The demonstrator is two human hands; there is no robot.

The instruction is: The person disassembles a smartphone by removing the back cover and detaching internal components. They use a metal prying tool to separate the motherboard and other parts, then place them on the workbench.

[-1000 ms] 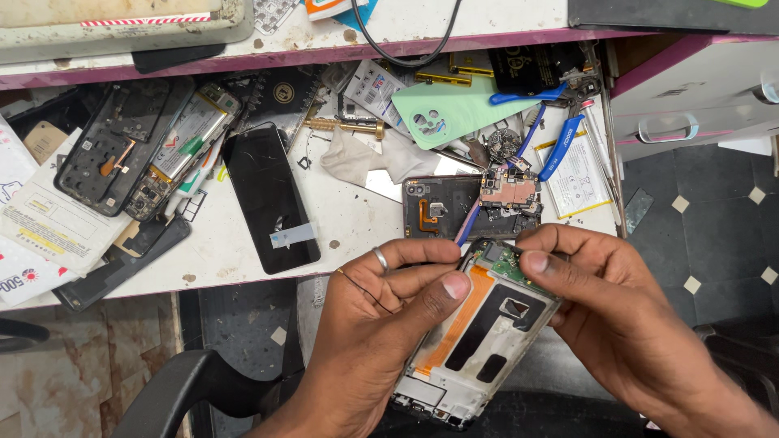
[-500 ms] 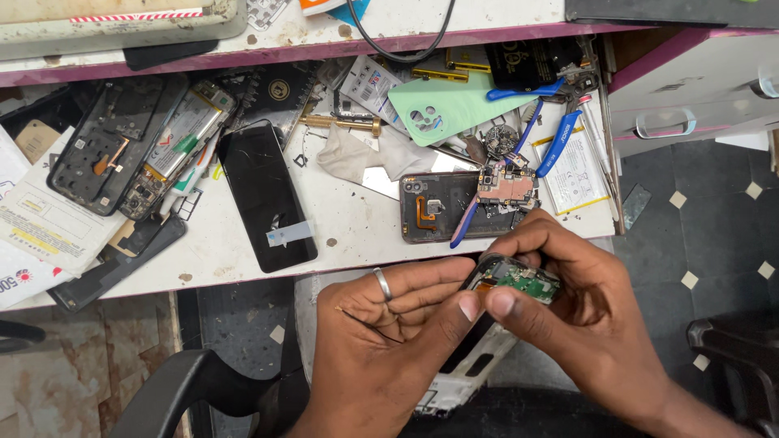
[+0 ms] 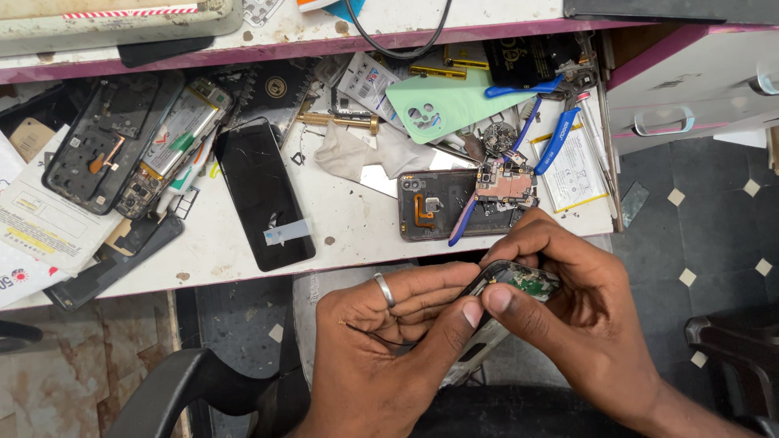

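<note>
Hands first: your left hand and right hand meet in the near middle of the view, below the near edge of the worktable, both closed on an opened phone body. Your left thumb presses the phone's dark rim from the near left, the other left fingers curled behind it, a ring on one of them. Your right thumb and forefinger pinch the upper end from the right, where a small green circuit board shows. The phone is tilted edge-on toward you; its long axis runs from far right down to near left, with the board end pointing far right and the lower end hidden between your palms.

On the table, just beyond your right hand, lies a dark phone back with an orange flex cable, a loose circuit board resting on it. Blue-handled pliers lie to the far right, beside a pale green back cover. A black screen panel lies left of centre, and further left a stripped phone frame sits near a white paper sheet.
</note>
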